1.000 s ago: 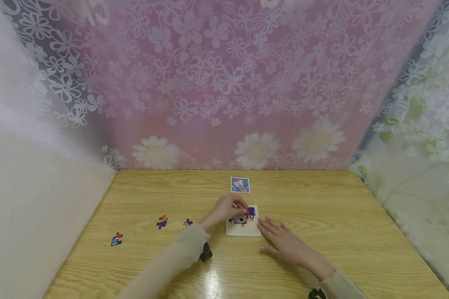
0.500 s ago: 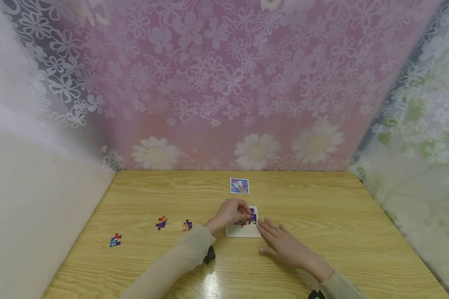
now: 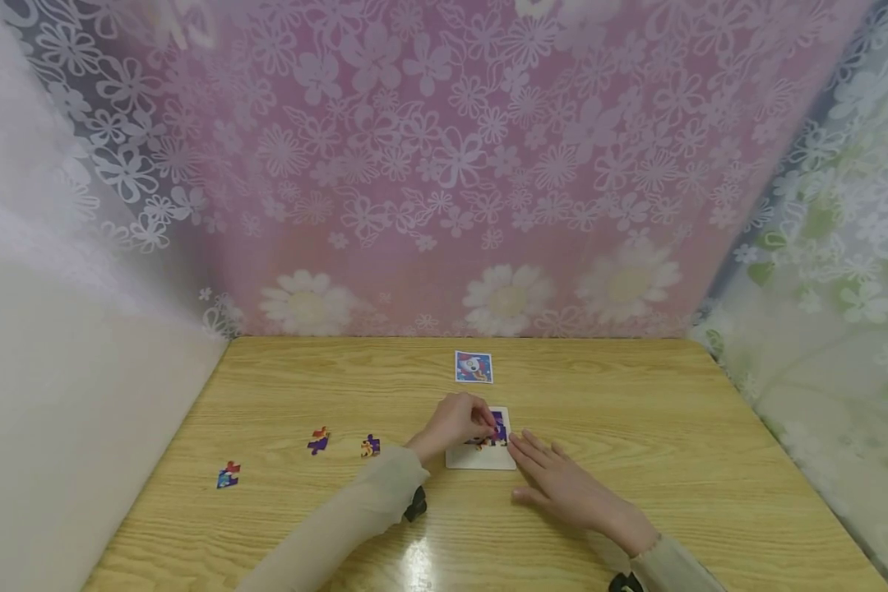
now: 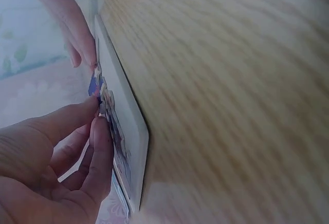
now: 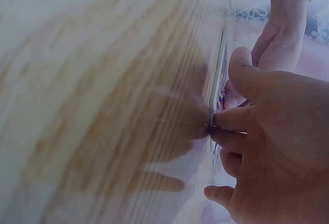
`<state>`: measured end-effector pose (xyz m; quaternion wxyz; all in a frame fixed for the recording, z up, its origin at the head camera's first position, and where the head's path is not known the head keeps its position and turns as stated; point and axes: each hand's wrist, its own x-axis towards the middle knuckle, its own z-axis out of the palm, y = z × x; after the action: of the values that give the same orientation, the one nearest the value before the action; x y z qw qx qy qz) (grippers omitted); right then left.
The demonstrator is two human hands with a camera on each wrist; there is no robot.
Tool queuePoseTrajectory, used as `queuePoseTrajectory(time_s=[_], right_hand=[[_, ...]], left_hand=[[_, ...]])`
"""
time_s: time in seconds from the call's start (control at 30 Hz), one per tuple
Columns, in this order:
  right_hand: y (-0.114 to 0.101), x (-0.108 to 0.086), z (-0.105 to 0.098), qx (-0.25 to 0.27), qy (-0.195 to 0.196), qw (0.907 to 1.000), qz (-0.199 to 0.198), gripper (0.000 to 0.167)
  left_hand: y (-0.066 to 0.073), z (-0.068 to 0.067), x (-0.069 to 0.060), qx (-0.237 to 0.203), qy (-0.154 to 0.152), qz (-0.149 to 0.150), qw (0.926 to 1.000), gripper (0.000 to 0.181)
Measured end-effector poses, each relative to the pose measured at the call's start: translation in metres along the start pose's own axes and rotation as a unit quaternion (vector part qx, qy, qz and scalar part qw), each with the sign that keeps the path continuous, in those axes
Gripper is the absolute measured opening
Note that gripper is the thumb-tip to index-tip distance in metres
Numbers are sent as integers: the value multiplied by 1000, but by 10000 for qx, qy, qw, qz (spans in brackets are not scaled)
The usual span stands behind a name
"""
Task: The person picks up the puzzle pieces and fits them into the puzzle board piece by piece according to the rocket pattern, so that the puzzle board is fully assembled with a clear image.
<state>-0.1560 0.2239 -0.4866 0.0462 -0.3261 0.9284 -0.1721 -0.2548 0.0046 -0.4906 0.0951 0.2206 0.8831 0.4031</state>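
A white puzzle board (image 3: 481,461) lies mid-table with several joined pieces on it, partly hidden by my left hand (image 3: 455,422). That hand pinches a purple puzzle piece (image 4: 93,86) between thumb and fingers at the board's right part; the left wrist view shows the piece tilted up from the board. My right hand (image 3: 566,487) lies with fingers straight, their tips touching the board's right edge. In the right wrist view, the fingers (image 5: 231,121) of this hand meet the board's side.
Loose puzzle pieces lie to the left: a purple and yellow piece (image 3: 371,446), a purple and orange piece (image 3: 319,441), and a blue and red piece (image 3: 228,474). Behind the board is a small picture card (image 3: 474,367). Floral curtains (image 3: 444,164) surround the wooden table (image 3: 599,386).
My left hand has shifted slightly right and nearer over the board, bringing the piece to its right side. The right hand and the loose pieces stay where they were.
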Motion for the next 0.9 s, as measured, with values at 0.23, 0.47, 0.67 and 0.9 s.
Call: queuePoseTrajectory(time_s=[0.23, 0.47, 0.67, 0.9], right_hand=[[-1, 0, 0, -113, 48, 9999, -39, 68], [-1, 1, 1, -28, -25, 10000, 36, 68], [0, 1, 1, -43, 53, 10000, -37, 68], [-2, 0, -1, 23, -26, 10000, 24, 68]], left_hand=[[-2, 3, 2, 99, 76, -13, 9999, 11], [-1, 3, 4, 388, 131, 43, 9992, 12], [1, 5, 4, 632, 163, -64, 9978, 17], [-2, 8, 7, 888, 227, -74, 9958, 24]])
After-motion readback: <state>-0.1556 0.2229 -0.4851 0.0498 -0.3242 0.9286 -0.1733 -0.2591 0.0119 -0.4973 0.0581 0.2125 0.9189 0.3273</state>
